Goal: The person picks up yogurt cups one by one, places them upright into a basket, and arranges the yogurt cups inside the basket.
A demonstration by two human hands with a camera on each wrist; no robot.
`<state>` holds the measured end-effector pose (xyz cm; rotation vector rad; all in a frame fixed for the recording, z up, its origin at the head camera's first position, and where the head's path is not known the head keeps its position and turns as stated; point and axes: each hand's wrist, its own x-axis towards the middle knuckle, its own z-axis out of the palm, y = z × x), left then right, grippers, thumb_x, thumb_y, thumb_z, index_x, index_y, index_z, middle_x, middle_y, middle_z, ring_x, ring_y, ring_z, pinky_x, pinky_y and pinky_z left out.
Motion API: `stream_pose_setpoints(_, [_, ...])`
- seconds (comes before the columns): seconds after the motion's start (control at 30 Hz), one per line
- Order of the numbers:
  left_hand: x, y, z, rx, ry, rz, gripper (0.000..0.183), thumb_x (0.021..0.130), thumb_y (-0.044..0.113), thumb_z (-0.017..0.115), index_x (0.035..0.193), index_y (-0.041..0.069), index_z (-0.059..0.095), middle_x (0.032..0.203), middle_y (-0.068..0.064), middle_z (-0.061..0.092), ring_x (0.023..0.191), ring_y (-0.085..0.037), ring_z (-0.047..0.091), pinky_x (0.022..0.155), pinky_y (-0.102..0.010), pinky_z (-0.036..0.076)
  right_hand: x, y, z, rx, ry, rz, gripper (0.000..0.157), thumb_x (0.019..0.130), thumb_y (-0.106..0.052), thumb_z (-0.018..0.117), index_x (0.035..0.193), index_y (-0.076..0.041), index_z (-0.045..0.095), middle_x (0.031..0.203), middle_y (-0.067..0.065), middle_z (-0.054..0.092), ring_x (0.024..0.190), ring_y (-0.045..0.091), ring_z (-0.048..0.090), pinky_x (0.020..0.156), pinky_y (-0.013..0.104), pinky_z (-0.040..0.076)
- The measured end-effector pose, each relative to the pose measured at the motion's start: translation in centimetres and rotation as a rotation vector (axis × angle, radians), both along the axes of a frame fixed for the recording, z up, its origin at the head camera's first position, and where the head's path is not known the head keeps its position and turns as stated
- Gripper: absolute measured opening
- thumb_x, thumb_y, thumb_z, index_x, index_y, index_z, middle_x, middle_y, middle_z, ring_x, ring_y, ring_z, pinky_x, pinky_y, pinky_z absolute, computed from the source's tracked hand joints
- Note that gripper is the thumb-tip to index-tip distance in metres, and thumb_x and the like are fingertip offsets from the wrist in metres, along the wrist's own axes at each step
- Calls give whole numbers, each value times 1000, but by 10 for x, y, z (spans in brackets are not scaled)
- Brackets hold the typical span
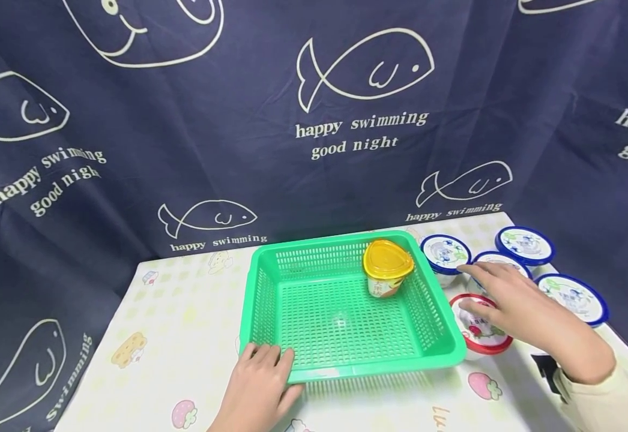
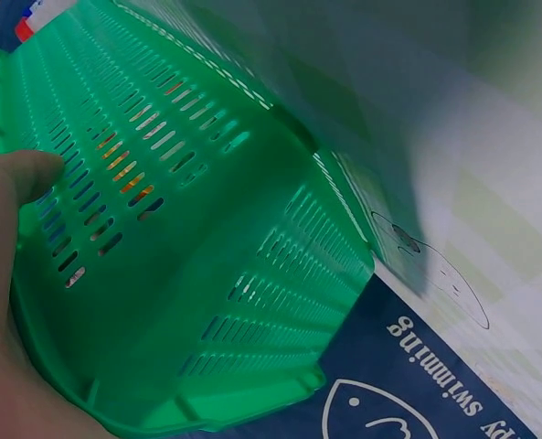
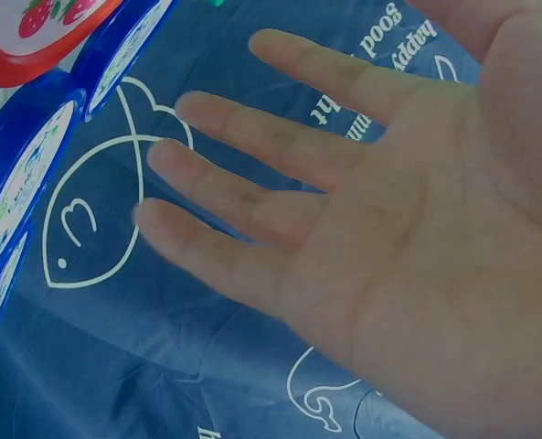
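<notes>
Left hand [image 1: 257, 384] flat on green basket [image 1: 341, 354] near rim, steadying it; right hand [image 1: 514, 306] open, empty, hovering over red-lidded cup [image 1: 481, 336] beside basket, so probably reach step: lower, then close fingers round lid.

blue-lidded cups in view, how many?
4, all right of the green basket: one beside its far right corner, one farthest back, one at the right edge, one partly hidden behind the right hand at.

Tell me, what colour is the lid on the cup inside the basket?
Yellow. The cup's lid shows best in the head view, in the green basket.
</notes>
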<state>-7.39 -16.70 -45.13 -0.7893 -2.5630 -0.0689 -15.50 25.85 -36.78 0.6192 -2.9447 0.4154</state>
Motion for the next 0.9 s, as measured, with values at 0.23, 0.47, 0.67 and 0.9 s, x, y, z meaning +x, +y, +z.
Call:
stream_pose_setpoints(0.23, [0, -2, 0, 25, 35, -8, 30, 78, 41, 72, 84, 13, 62, 66, 3, 50, 67, -17, 57, 70, -34, 38, 1, -3, 2, -10, -116, -4, 65, 85, -32, 77, 135, 2, 53, 128, 28, 58, 119, 50, 50, 95, 68, 40])
stream_pose_setpoints(0.47, [0, 1, -1, 33, 34, -12, 29, 76, 40, 73, 83, 14, 63, 64, 5, 48, 64, -16, 54, 70, -34, 38, 4, -4, -4, 10, -229, -36, 67, 81, -36, 79, 134, -3, 55, 124, 26, 59, 113, 47, 55, 89, 65, 45])
stream_pose_setpoints(0.67, [-1, 4, -3, 18, 21, -9, 29, 78, 42, 71, 82, 15, 61, 64, 6, 47, 63, -15, 52, 70, -33, 38, 8, 1, -14, 26, -220, -15, 71, 81, -38, 79, 135, 2, 55, 128, 30, 58, 115, 50, 55, 90, 66, 44])
stream_pose_setpoints(0.9, [0, 0, -4, 26, 30, -6, 29, 78, 43, 71, 82, 15, 61, 64, 5, 48, 63, -16, 54, 69, -34, 39, 16, 3, -26, 7, -154, 28, 68, 89, -44, 70, 137, 1, 54, 136, 35, 50, 123, 56, 48, 94, 68, 40])
